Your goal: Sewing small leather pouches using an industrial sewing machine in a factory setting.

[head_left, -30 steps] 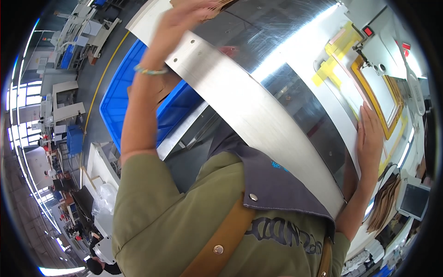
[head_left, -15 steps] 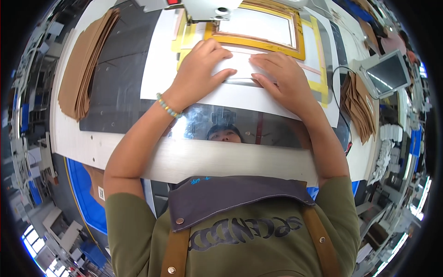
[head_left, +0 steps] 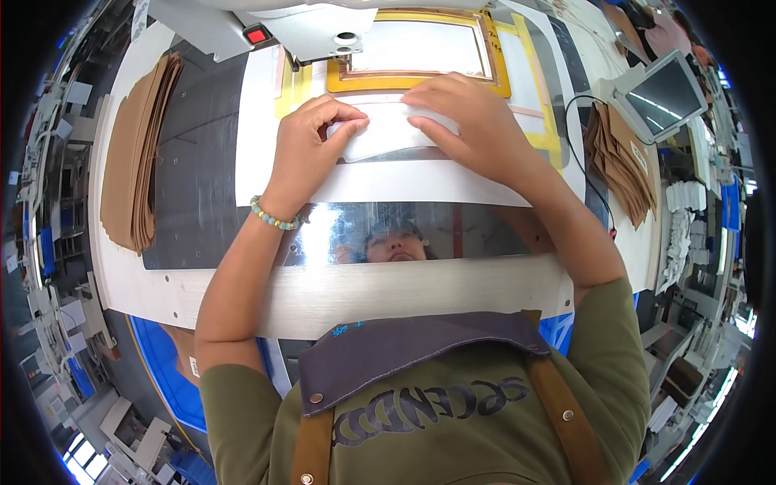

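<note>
A small white sheet-like piece [head_left: 388, 133], its near edge lifted or curved, lies between my hands just in front of a yellow rectangular frame [head_left: 380, 84]. At its left edge my left hand [head_left: 319, 133] pinches it between thumb and fingers, a beaded bracelet on that wrist. My right hand [head_left: 473, 121] rests over its right part, thumb and index finger apart, the other fingers partly hidden. Beneath lies a large white sheet [head_left: 453, 182] with yellow tape strips. Whether the piece is paper or fabric I cannot tell.
A white machine head [head_left: 311, 36] with a red switch overhangs the far side. Stacks of brown folded pieces [head_left: 133, 153] lie at the left and right [head_left: 618, 162]. A screen [head_left: 664, 95] stands far right, a black cable beside it. A shiny metal strip [head_left: 477, 230] runs along the near edge.
The view has shifted a little. My left hand has gone from lying beside the white piece to pinching its left edge, and the piece now sits tilted. My right hand stays over it.
</note>
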Action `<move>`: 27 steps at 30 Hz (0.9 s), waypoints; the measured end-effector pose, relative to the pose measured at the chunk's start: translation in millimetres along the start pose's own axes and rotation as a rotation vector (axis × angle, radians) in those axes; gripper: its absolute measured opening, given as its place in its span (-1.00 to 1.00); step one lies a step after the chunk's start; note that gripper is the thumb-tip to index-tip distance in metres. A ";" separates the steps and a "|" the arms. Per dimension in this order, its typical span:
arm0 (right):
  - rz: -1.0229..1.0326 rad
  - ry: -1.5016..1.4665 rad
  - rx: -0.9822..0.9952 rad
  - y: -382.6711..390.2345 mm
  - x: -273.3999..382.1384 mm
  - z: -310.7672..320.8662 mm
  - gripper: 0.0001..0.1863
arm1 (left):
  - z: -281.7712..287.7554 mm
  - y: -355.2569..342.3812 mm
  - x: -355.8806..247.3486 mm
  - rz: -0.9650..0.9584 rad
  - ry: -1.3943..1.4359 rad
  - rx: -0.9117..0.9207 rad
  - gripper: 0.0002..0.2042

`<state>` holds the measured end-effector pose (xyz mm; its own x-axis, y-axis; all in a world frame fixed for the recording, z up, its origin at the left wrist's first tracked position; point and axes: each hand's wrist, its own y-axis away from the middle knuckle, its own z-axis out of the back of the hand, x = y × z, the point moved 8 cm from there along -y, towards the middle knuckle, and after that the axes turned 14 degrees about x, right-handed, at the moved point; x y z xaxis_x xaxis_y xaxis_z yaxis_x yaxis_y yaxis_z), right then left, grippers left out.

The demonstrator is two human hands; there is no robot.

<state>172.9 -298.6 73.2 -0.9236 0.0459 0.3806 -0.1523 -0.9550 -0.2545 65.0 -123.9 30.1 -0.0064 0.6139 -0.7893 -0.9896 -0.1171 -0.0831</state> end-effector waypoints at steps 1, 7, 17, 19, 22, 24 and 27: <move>-0.004 0.000 -0.002 -6.0 1.5 1.3 -0.70 | 0.1 0.5 0.3 -0.019 0.015 -0.021 -0.91; 0.059 -0.112 0.067 -31.6 -5.1 -22.0 -0.75 | -0.5 -7.3 -5.6 -0.046 0.007 -0.038 -0.92; 0.041 -0.138 0.101 -32.0 -1.5 -26.1 -0.85 | -7.1 -6.1 -4.4 -0.361 -0.177 -0.116 -0.78; 0.014 -0.152 0.160 -36.0 -1.0 -36.4 -0.83 | -6.6 -2.0 1.1 -0.346 -0.220 -0.098 -0.80; 0.010 -0.153 0.175 -42.5 19.6 -40.6 -0.81 | -7.8 6.5 14.3 -0.352 -0.207 -0.132 -0.82; -0.034 -0.174 0.201 -39.2 3.0 -35.6 -0.80 | -11.5 5.3 12.4 -0.340 -0.242 -0.123 -0.81; -0.133 -0.242 0.235 -32.2 -36.3 -28.9 -0.77 | -11.7 4.7 7.8 -0.287 -0.297 -0.044 -0.82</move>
<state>201.1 -261.1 41.9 -0.7871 0.1301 0.6029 -0.1543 -0.9880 0.0117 61.9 -128.8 16.5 0.2213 0.8241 -0.5214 -0.9503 0.0621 -0.3051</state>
